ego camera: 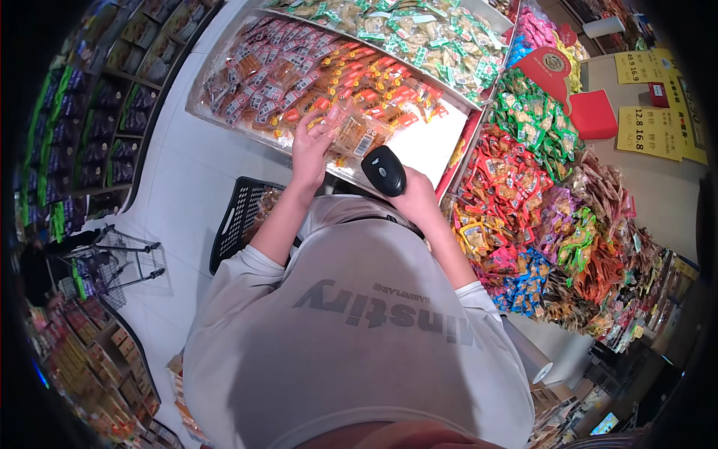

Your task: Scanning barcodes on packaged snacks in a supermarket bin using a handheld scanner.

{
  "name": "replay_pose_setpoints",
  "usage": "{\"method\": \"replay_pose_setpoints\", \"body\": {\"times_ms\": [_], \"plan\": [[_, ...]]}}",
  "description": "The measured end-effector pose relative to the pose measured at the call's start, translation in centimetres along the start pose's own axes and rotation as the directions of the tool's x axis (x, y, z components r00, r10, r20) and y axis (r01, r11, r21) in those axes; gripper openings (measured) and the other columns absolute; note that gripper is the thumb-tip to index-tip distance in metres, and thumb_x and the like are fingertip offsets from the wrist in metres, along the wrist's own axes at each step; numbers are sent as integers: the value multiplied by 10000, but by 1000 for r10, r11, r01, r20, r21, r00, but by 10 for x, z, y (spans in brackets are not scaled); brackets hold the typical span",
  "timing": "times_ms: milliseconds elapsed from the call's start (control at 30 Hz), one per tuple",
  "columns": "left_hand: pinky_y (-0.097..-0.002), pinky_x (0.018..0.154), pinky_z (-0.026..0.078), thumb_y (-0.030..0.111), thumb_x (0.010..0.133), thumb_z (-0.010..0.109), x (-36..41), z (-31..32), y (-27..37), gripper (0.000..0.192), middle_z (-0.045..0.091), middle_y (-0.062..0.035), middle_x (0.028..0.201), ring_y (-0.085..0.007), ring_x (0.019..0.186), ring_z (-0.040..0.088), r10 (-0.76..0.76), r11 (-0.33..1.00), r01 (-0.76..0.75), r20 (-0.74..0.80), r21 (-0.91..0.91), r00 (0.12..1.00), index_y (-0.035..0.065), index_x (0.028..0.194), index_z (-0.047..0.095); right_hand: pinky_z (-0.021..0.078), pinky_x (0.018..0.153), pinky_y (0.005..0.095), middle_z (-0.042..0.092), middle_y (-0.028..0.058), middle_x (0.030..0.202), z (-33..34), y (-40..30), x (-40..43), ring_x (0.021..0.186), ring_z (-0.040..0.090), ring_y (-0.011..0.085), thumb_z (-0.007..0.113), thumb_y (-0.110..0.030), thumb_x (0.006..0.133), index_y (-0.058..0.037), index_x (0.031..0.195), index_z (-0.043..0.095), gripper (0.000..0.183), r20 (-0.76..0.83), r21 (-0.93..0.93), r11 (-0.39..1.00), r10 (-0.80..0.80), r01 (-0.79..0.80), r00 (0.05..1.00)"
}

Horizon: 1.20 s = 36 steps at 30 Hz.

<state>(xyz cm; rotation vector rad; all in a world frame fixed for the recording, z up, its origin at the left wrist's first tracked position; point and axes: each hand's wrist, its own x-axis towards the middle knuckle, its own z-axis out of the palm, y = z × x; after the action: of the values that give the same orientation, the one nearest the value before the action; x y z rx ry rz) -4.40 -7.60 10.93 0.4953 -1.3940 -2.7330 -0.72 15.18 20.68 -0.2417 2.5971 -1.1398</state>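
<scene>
My left hand holds a clear plastic food packet by its end, with a barcode label facing up. In my right hand is a black handheld barcode scanner, its head close to the packet's barcode. Both hands are over the near edge of a display bin with a white bottom. Inside it lie packets with pink-and-white labels on the left and orange-red labelled packets towards the middle. My right hand hides the scanner's handle.
Behind is a compartment of green-and-white packets. Piles of colourful wrapped snacks stand at the right, beside yellow price signs. A black plastic basket with packets sits low on the left. A shopping cart and stocked shelves are farther left.
</scene>
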Motion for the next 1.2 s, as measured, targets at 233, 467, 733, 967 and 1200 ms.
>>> {"method": "replay_pose_setpoints", "body": {"times_ms": [233,467,733,967,1200], "plan": [[-491,1140,430,67,1047,452,19,-32,5,502,485,-133,1502,-295,1374,500,-188,873,249,180,-419,965,60,1537,342,549,811,369,733,198,951,2,18,-15,912,730,311,802,-228,830,-14,1047,706,320,-72,225,968,129,-110,989],[-468,1137,440,96,1057,443,31,-46,-14,458,515,-124,1481,-266,1342,532,-223,880,218,38,-422,974,38,1509,399,549,837,372,736,177,983,7,21,-10,939,725,308,815,-210,827,-33,1097,696,343,-4,170,983,66,-65,998],[-452,1141,433,82,1052,446,27,-52,-19,481,499,-130,1497,-264,1347,530,-238,852,273,134,-446,962,27,1525,375,545,872,352,743,155,1024,5,11,5,960,727,266,819,-95,812,-55,1153,695,366,177,144,988,-87,62,980],[-329,1059,484,82,988,590,-4,-132,51,457,621,-128,1370,-205,1225,624,-365,925,336,175,177,914,-28,1425,515,550,843,419,733,182,996,21,27,4,961,695,377,799,-217,801,-82,1092,710,333,245,123,992,-55,25,968],[-381,955,535,139,900,685,-70,-284,38,437,703,-194,1216,-326,1104,688,-491,-347,145,-312,926,814,-2,1309,621,541,855,377,739,181,994,25,41,3,947,728,310,818,-197,801,-44,1145,684,400,319,72,992,78,-106,945]]}}
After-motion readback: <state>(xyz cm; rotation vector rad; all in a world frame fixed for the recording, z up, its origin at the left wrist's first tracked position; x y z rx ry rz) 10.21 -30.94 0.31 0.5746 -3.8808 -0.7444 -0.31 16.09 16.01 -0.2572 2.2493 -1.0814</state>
